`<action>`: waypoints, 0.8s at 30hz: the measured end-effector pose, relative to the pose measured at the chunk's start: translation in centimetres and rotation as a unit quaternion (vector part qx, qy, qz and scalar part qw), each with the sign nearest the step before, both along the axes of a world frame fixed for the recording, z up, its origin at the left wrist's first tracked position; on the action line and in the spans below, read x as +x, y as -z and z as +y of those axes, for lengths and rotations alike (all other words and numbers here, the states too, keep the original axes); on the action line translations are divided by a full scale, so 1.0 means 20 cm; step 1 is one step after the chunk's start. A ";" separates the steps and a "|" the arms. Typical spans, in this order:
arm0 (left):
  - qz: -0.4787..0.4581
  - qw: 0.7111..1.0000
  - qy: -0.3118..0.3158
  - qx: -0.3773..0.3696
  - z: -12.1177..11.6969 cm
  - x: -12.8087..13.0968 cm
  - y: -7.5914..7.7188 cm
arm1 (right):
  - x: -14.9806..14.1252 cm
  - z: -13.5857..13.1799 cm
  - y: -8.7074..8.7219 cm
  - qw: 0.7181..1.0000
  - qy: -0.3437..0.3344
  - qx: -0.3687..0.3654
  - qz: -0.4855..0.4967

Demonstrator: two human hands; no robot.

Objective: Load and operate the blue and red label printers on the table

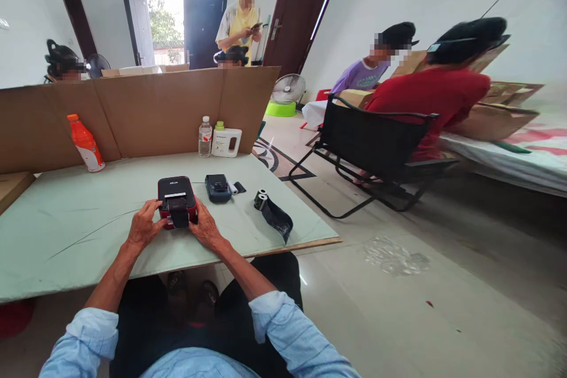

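A small black and red label printer [176,199] stands on the pale green tabletop [66,224] in front of me. My left hand [144,224] grips its left side and my right hand [204,227] grips its right side, fingers curled against the casing. A black flap or tape sticks out at its front between my thumbs. Just behind it lies a dark blue device [217,187], and to the right a roll of black tape [272,212] with a loose end unrolled.
A cardboard wall [155,112] backs the table, with an orange bottle [86,143], a water bottle [205,137] and a white jug [226,142] along it. To the right a person in red sits in a black folding chair [372,147]; other people sit and stand beyond.
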State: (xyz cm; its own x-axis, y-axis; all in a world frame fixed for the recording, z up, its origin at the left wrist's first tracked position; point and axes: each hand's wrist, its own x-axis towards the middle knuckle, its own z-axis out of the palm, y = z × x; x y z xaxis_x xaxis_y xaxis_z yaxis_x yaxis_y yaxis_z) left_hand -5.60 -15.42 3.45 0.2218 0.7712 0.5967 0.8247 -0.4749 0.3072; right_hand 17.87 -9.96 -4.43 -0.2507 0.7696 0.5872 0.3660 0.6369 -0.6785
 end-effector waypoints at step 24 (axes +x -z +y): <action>-0.039 0.999 0.000 0.004 0.01 0.00 0.02 | 0.04 0.02 -0.15 0.999 0.013 0.031 -0.031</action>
State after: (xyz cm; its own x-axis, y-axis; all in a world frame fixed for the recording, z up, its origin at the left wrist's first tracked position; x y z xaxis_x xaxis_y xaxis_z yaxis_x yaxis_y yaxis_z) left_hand -5.62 -15.12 2.96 0.1747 0.7664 0.6182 0.7983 -0.4778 0.3666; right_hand 18.58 -9.46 -1.39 -0.2689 0.7393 0.6174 0.4234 0.6664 -0.6137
